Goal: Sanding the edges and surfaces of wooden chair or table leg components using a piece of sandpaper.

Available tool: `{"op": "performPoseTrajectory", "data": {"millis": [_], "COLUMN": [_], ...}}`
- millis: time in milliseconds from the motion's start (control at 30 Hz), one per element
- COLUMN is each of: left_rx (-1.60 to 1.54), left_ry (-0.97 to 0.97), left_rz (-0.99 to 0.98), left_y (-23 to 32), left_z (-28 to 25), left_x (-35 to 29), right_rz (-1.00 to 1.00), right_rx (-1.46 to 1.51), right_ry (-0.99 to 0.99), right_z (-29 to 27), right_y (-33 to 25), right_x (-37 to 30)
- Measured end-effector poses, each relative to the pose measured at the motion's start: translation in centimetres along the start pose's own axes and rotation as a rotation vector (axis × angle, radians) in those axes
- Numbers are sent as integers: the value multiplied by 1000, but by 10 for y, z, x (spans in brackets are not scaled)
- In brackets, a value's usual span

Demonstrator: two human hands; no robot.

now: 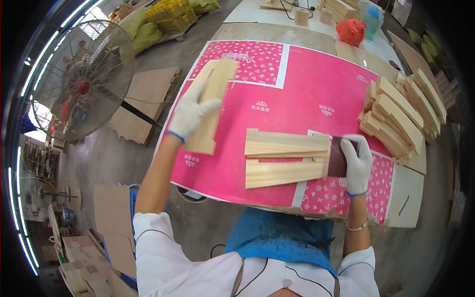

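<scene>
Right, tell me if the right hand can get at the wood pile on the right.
Probably yes: the right hand is near the wood pile and nothing visible blocks the way, though it would likely need to release the dark sheet first.

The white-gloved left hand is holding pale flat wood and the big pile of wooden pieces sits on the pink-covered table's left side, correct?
No, in the head view the big pile of pale wooden pieces is on the right side of the pink-covered table; the white-gloved left hand does hold pale flat wood.
</scene>
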State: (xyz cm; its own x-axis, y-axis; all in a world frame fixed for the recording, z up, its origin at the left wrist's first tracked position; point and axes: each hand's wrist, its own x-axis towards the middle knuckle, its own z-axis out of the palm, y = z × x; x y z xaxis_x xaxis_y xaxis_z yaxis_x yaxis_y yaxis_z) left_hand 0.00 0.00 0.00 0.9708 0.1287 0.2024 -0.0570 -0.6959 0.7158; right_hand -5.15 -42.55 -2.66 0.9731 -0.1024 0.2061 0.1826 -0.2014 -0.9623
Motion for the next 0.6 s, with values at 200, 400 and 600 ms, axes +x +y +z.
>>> {"op": "performPoseTrajectory", "data": {"millis": [200,400,600], "left_rx": [-5,538,521], "left_ry": [-66,-174,-161], "left_rz": [-145,-262,-282], "left_y": [-28,-62,-33], "left_z": [-30,-10,-1], "left_x": [73,91,86], "right_rz": [128,162,181], "right_rx": [-116,-137,-131], "right_ry": [11,19,54], "right_z": [-8,-13,-10], "right_y": [23,38,44], "right_x": [4,16,23]}}
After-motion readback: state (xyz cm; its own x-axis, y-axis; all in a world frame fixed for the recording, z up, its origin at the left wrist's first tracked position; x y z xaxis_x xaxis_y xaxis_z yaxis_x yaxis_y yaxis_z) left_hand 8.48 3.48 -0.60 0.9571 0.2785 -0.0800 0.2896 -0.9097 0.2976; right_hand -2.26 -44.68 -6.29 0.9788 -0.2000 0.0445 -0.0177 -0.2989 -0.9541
